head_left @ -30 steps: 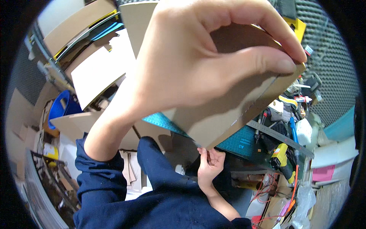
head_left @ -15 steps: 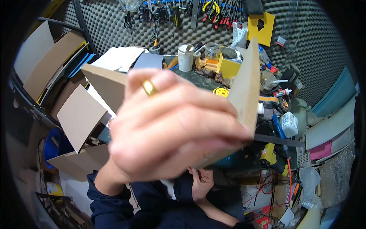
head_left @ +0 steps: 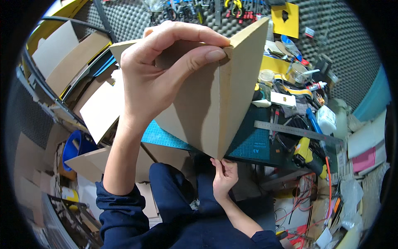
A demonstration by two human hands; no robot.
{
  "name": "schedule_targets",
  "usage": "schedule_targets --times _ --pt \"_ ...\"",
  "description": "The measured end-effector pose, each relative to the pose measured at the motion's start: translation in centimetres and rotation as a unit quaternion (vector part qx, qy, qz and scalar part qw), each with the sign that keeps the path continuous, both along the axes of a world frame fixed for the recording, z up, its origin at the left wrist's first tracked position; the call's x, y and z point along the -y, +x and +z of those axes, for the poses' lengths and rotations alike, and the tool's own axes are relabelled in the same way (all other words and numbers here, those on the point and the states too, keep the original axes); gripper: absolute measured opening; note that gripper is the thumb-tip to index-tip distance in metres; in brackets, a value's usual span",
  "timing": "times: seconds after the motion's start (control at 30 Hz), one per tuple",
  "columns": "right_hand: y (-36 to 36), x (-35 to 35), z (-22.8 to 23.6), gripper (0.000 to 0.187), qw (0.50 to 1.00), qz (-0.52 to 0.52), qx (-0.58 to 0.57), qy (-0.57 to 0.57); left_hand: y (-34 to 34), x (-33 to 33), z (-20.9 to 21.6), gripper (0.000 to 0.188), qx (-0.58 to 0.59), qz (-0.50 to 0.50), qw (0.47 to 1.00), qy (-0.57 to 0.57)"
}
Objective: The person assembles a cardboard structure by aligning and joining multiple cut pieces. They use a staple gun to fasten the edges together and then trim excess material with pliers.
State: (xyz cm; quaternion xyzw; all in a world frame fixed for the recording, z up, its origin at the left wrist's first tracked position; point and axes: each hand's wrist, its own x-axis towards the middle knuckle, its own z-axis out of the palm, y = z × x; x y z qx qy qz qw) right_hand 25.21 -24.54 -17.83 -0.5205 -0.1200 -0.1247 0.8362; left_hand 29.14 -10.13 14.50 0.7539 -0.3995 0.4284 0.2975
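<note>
In the head view, two brown boards meet above the teal cutting mat, their corner edge running upright. High above the mat, the left hand pinches that edge's top between closed thumb and index; by the mat's near side, the right hand's fingers pinch its lower tip, equally close.

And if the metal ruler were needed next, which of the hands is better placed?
Probably the right hand: it is nearer the metal ruler, though it pinches the brown boards at the bottom. The left hand pinches their top corner, farther from the ruler.
</note>
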Motion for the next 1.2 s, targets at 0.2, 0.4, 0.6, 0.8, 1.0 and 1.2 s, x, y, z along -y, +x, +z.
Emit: schedule_targets --times 0.2,0.4,0.6,0.8,1.0,1.2 --pt "-0.2 -0.3 0.0 0.007 1.000 -0.018 0.006 -0.023 -0.8 0.0 0.0 0.019 -0.029 0.050 0.998 0.002" --pt "-0.4 -0.6 -0.5 0.007 0.996 -0.064 -0.007 -0.059 -1.2 0.7 -0.1 0.015 -0.037 0.076 0.996 -0.024" --pt "-0.1 -1.0 -1.2 0.006 0.998 -0.045 -0.021 -0.042 -0.9 0.5 -0.2 0.016 -0.060 0.079 0.994 -0.053" --pt "-0.1 -0.4 -0.9 0.007 0.999 -0.006 -0.026 -0.037 -1.1 -1.2 -1.0 0.017 -0.077 0.089 0.993 -0.029" --pt "-0.1 1.2 -0.1 0.010 0.996 0.017 0.004 -0.093 -0.8 -2.5 -1.4 0.011 -0.053 0.103 0.993 -0.035" --pt "0.7 2.4 1.0 0.013 0.992 0.020 0.050 -0.111 -1.3 -3.2 -1.9 0.011 -0.093 0.130 0.983 -0.085"
